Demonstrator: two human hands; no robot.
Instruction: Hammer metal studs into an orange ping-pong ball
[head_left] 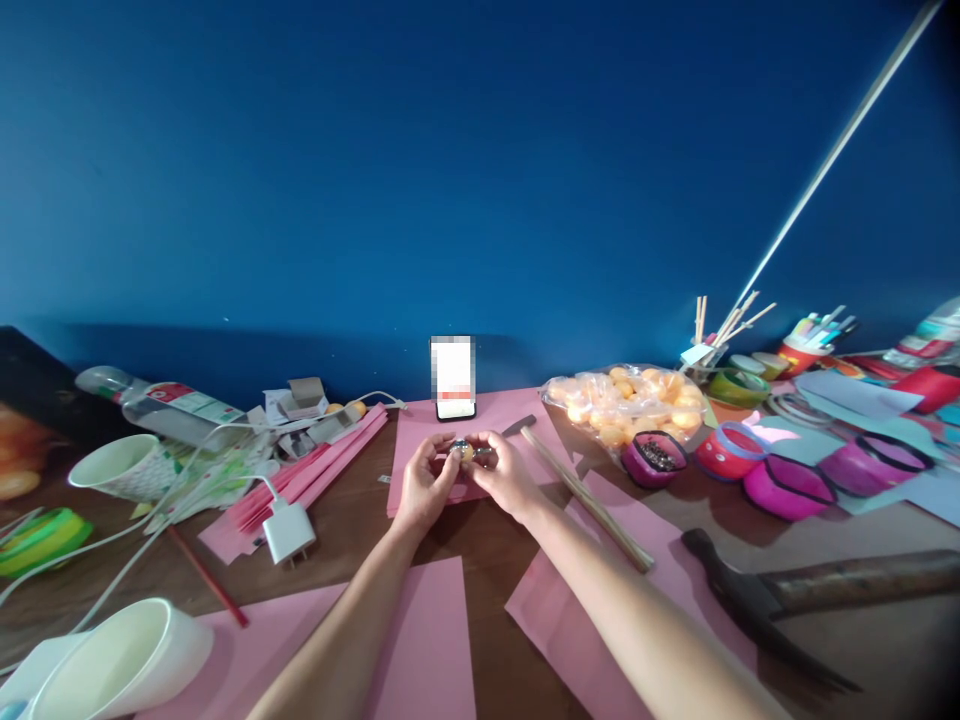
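Note:
My left hand (425, 482) and my right hand (508, 478) meet over the middle of the table. Between their fingertips they hold a small round shiny object (466, 451), partly silvery and partly yellowish. Its kind is too small to make out, and the fingers hide its sides. Both hands are closed in a pinch on it. Beneath them lies a pink paper sheet (405, 440). Just behind stands a phone (454, 408), upright against the blue wall. A dark flat strip (519, 426) and a wooden stick (589, 498) lie close to my right hand.
At right are a hammer (780, 590), a bag of orange balls (622, 398), a purple pot (654, 470) with dark bits and a red pot (731, 455). Left are a white charger (289, 533), a plastic bottle (176, 405), a paper cup (120, 665) and pink strips (330, 460).

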